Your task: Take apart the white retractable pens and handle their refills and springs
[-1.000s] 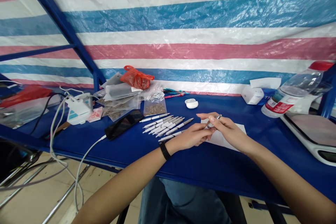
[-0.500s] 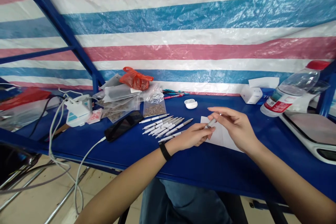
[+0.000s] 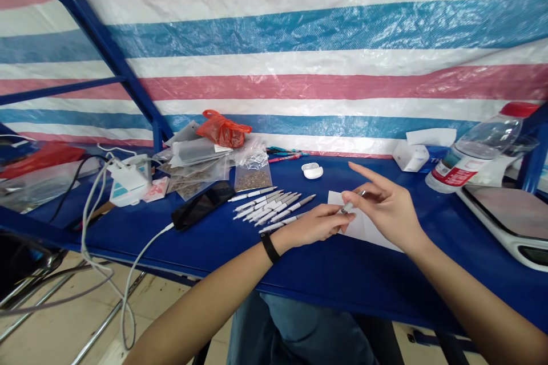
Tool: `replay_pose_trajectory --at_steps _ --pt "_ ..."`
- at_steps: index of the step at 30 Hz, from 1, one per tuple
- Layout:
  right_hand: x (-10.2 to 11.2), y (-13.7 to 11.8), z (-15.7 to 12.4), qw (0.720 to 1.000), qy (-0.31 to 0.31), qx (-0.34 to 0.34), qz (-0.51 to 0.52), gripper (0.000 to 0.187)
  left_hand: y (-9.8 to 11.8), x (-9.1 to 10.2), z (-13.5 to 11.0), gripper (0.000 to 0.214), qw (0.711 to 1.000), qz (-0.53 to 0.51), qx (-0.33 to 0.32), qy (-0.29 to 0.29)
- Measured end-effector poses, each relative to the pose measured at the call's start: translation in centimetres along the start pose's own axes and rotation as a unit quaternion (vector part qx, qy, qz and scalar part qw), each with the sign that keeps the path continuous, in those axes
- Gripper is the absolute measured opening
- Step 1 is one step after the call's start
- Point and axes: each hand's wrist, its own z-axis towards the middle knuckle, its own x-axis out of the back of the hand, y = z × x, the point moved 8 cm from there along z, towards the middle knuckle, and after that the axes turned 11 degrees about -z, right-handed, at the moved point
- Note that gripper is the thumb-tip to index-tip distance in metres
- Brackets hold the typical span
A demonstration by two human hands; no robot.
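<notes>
**Right hand grips a silver-tipped white pen above a paper sheet; left hand curls at its end, grip unclear.**
The right forefinger now points straight, no longer curved over the pen. Matching pens lie on the blue worktop; the plastic bottle's red label is unreadable.

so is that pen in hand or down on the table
In hand: the pen is pinched by the right hand, above the white paper, not lying on it.
</notes>
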Motion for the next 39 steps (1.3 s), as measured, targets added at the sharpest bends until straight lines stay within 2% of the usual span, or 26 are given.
replay_pose_trajectory --at_steps 2,4,7,11,16,19,26,34,39 --pt "0.5 -0.3 -0.1 0.998 0.026 0.017 -0.054 0.061 0.2 -0.1 0.0 0.042 1.0 0.025 -0.004 0.001" --pt "0.7 -0.6 -0.2 0.995 0.045 0.035 -0.082 0.05 0.2 -0.1 0.1 0.042 1.0 0.025 -0.008 0.001" --pt "0.4 -0.6 -0.2 0.997 0.032 0.049 -0.046 0.04 -0.1 0.2 0.3 0.045 0.999 -0.037 0.001 0.009" --pt "-0.2 -0.1 0.2 0.999 -0.012 0.04 0.01 0.045 -0.4 0.7 0.5 0.05 0.994 -0.105 0.0 0.016" --pt "-0.8 0.4 0.5 0.996 -0.065 0.01 0.06 0.043 -0.6 0.6 0.5 0.049 0.995 -0.099 0.003 0.011" --pt "-1.0 0.4 0.5 0.996 -0.064 -0.003 0.068 0.039 -0.6 0.5 0.5 0.049 0.996 -0.089 0.007 0.011" --pt "-0.8 0.9 0.4 0.998 -0.022 -0.042 0.028 0.052 -0.4 0.4 0.2 0.047 0.998 -0.055 0.009 0.012" --pt "-1.4 -0.5 0.3 0.994 -0.088 -0.021 0.065 0.046 -0.8 0.6 0.4 0.04 0.998 -0.053 0.022 0.021" --pt "-0.9 -0.1 0.3 0.998 -0.052 -0.017 0.025 0.051 -0.2 0.3 0.1 0.041 0.999 -0.039 0.008 0.008"
